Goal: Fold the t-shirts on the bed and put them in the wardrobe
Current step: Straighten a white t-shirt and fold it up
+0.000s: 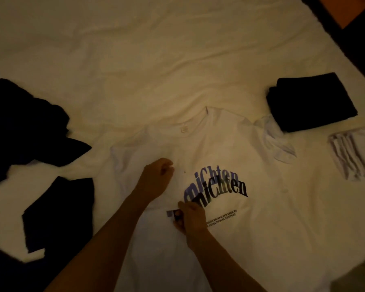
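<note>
A white t-shirt (pixel 230 148) with dark arched lettering lies spread on the bed, collar away from me. Its left side is folded over toward the middle. My left hand (pixel 156 178) pinches the folded edge near the chest. Lower down, my right hand (pixel 190 218) grips the same folded edge beside the lettering. A folded black t-shirt (pixel 310 102) lies at the right. Next to it sits a folded white garment (pixel 350 154). Crumpled dark t-shirts (pixel 25 123) lie at the left, and another dark one (pixel 59 211) is nearer to me.
The bed (pixel 156 49) has a rumpled cream sheet. Its right edge runs diagonally at the upper right, with dark floor (pixel 356 45) beyond it.
</note>
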`<state>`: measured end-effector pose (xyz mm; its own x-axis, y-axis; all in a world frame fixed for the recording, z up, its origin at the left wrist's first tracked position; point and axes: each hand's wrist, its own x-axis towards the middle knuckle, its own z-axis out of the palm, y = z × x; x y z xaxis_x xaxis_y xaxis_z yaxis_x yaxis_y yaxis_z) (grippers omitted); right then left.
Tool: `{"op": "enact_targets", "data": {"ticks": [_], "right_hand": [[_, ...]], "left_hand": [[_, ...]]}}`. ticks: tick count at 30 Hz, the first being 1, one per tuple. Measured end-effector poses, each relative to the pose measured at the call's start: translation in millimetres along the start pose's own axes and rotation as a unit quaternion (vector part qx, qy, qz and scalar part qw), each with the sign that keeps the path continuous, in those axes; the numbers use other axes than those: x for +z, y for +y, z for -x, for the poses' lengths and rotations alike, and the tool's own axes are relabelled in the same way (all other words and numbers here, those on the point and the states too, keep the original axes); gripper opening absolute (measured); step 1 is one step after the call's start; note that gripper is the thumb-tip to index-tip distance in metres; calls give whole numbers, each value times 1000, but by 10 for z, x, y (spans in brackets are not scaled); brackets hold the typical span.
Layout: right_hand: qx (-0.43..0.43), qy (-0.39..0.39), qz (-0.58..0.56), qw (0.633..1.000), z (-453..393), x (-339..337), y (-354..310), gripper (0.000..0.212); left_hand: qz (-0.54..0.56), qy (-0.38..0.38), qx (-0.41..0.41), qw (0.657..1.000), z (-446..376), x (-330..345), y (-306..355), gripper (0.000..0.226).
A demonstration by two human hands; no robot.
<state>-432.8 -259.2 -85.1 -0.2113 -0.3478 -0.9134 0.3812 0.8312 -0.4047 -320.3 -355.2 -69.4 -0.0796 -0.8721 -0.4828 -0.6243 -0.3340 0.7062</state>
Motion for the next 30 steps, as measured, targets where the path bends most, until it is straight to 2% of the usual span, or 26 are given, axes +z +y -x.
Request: {"op": "enact_targets", "data": {"ticks": [4, 9, 13, 16, 18, 20, 22, 26, 28, 30], "right_hand": [[-54, 13, 63, 996, -92, -140, -4, 10], [-83, 8, 23, 996, -161, -715, -446, 11], [-171, 102, 9, 980, -440, -1495, -1066, 14], [-193, 205, 32, 959, -770, -2100, -1456, 11], [-172, 232, 57, 956, -952, -2401, -1691, 33], [-160, 221, 70, 959, -1084, -2559, -1896, 59], [-167, 205, 87, 961, -1228, -2609, -2035, 67], [-200, 194, 127, 952, -1494, -2561, -2107, 50], [-208, 183, 178, 944, -1568, -2528, -2128, 35], [-218, 177, 181, 943, -1581, -2503, -2113, 26]], "left_hand": [[-18, 14, 11, 1000, -89, 104, 65, 22], [-30, -34, 47, 998, -288, 492, 580, 18], [-39, -48, 86, 994, -533, 962, 1183, 16], [-88, -25, 151, 984, -772, 1298, 1670, 26], [-128, -8, 207, 970, -987, 1498, 1974, 38], [-195, -16, 243, 950, -1243, 1674, 2256, 41], [-298, -41, 263, 917, -1501, 1845, 2475, 49], [-498, -105, 221, 832, -1765, 2127, 2623, 71], [-509, -127, 190, 830, -1736, 2191, 2557, 83], [-506, -144, 183, 831, -1709, 2196, 2502, 89]]}}
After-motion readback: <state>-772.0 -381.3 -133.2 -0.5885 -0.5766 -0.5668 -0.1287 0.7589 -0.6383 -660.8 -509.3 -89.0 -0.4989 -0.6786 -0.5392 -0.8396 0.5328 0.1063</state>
